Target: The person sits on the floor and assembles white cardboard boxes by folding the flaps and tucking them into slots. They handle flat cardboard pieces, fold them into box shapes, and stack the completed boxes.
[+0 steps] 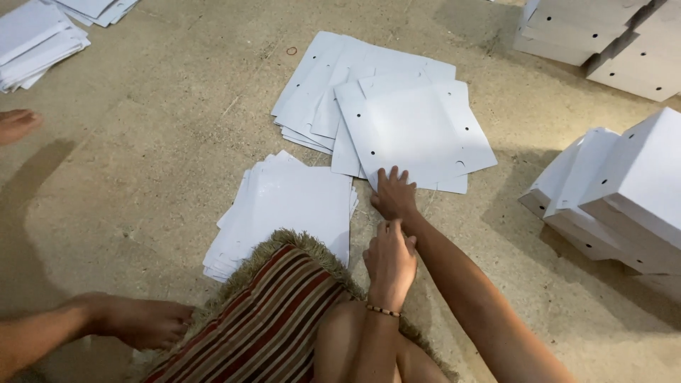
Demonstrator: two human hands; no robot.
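My right hand (394,193) reaches forward with fingers spread, its fingertips lying on the near corner of a large white cardboard sheet (418,131) with small punched holes. That sheet tops a loose pile of similar sheets (312,92) on the concrete floor. My left hand (389,261), with a beaded bracelet at the wrist, rests curled against my right wrist and holds nothing I can see. A second pile of flat white sheets (284,206) lies just left of both hands.
A striped fringed cushion (262,326) lies under my knee. Folded white boxes (624,191) stand at the right, with more boxes (596,35) at the back right. Further sheets (35,39) lie at the back left. A bare foot (135,320) is at lower left, another foot (15,124) at the left edge.
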